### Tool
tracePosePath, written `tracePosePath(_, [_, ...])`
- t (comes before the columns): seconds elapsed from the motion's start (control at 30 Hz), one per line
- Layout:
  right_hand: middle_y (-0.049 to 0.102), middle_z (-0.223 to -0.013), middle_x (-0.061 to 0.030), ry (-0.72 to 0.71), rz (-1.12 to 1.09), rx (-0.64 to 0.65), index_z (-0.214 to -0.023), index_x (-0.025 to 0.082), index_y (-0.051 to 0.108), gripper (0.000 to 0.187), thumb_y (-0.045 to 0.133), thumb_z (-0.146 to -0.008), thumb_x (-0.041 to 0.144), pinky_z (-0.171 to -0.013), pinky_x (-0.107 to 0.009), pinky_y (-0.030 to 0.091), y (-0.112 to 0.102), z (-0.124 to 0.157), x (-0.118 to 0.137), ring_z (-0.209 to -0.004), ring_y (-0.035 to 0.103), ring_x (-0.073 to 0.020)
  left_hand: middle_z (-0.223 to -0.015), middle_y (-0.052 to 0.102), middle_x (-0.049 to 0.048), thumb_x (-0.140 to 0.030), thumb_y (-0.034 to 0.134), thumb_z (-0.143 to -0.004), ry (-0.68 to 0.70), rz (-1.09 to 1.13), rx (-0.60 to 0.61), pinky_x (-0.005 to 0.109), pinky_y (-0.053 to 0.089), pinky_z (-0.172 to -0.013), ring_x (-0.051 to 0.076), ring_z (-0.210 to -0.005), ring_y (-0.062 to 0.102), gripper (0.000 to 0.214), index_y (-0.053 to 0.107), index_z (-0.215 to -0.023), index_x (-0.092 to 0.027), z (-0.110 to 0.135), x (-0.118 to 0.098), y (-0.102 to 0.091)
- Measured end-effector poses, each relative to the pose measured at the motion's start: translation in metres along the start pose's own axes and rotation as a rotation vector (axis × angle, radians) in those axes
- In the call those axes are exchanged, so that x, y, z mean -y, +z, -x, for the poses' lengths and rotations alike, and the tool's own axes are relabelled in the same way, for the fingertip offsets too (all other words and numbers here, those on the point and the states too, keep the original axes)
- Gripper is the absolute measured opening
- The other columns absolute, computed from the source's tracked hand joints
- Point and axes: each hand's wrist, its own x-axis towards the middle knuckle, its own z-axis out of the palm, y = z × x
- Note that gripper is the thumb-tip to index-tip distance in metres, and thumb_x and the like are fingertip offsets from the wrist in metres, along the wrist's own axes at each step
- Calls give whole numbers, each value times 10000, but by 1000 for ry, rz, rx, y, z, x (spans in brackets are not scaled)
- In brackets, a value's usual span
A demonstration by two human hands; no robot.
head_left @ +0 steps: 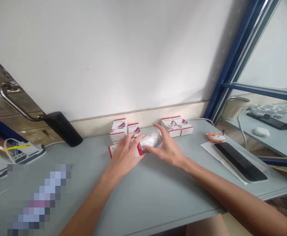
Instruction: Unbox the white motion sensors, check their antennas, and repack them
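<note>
- Grey table is running across the lower view; both forearms are coming in from 6 o'clock and meeting near the middle.
- Blurred-out strip is lying at 8 o'clock on the table, contents unreadable.
- Left hand is lying palm down, fingers stretched toward 1 o'clock, fingertips touching the white packet; it is not clenched, more pressing or steadying than gripping.
- Right hand is sitting at 3 o'clock of the packet, thumb under its near edge, fingers curving over the far end, loosely grasping it.
- White packet is sitting between the two hands, just off table centre toward 12 o'clock, motion-blurred, contents unclear.
- Red-and-white flat box is lying under the left hand at the packet's 9 o'clock, mostly covered.
- Dark phone is lying on a white paper sheet at 3 o'clock, well apart from the hands.
- Small orange figure is sitting just past the phone's far end.
- White power strip with cables is sitting at 9 o'clock by the table edge.
- Two small red-and-white boxes are standing at 11 o'clock of the packet, against the wall.
- Box pair is lying at 1 o'clock of the right hand, near it.
- Black cylinder is leaning at 10 o'clock by the wall.
- Second table at 2 o'clock is holding a white earbud case and a metal cup.
</note>
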Motion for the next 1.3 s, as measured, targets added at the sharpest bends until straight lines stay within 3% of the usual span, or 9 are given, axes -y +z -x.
tracePosePath(0.23, [483,-1509,-172,6,-46,-63,-1586,271,307,898,764,-871,565,-1096,-556,524,3,2,6,-1369,540,-346,-1275,554,123,-228,737,-908,105,-68,-166,457,546,-1010,296,-1121,650,664,443,-1496,-318,0,-1,6])
tracePosePath(0.43, [437,-1466,-176,-206,-152,-189,-1502,275,368,609,648,-963,331,-993,-512,601,7,7,7,-1251,617,-298,-1269,532,110,-143,732,-884,31,-71,-214,452,530,-1041,289,-1152,640,721,433,-1506,-351,0,-4,5])
tracePosePath(0.67, [667,-1293,-114,-411,-128,27,-1528,288,366,591,539,-977,162,-1078,-502,554,3,17,20,-1223,658,-260,-1296,469,109,-237,829,-828,-129,201,-323,460,574,-982,289,-1209,586,729,451,-1441,-348,3,-12,10])
tracePosePath(0.87, [702,-1369,-77,-541,54,128,-1473,280,489,588,619,-910,170,-1299,-604,274,-4,15,32,-1546,404,-300,-1243,431,98,-234,800,-854,-135,281,-395,405,595,-926,240,-1135,575,579,519,-1356,-300,3,-18,12])
tracePosePath(0.93, [698,-1378,-78,-596,69,139,-1463,281,507,581,604,-903,160,-1296,-583,294,-3,15,31,-1527,433,-286,-1246,416,96,-231,780,-854,-132,301,-399,398,601,-901,229,-1093,592,475,562,-1272,-282,3,-23,11])
tracePosePath(1.03, [659,-1428,-86,-684,97,25,-1461,291,521,534,593,-937,221,-1239,-548,394,-6,10,23,-1476,493,-284,-1216,424,91,-326,792,-838,-312,383,-397,410,590,-882,249,-1090,582,387,582,-1156,-259,1,-32,8])
tracePosePath(1.1, [643,-1427,-88,-650,143,-137,-1421,307,560,465,577,-960,247,-1182,-543,447,-13,1,12,-1410,545,-296,-1197,436,85,-413,788,-846,-452,491,-322,402,573,-887,263,-1124,558,382,581,-1130,-265,-1,-37,4])
tracePosePath(1.17, [652,-1370,-100,-498,214,-294,-1366,298,606,396,536,-983,227,-1129,-543,471,-23,-11,-3,-1322,586,-305,-1200,439,84,-472,775,-858,-527,605,-224,405,552,-933,274,-1171,537,397,579,-1143,-278,-3,-36,-1])
tracePosePath(1.3, [668,-1274,-143,-169,498,-378,-1265,219,687,311,490,-1024,223,-1106,-534,442,-40,-37,-42,-1310,522,-345,-1236,481,103,-550,679,-915,-495,838,7,443,513,-1002,300,-1186,551,442,589,-1261,-290,-8,-21,-12])
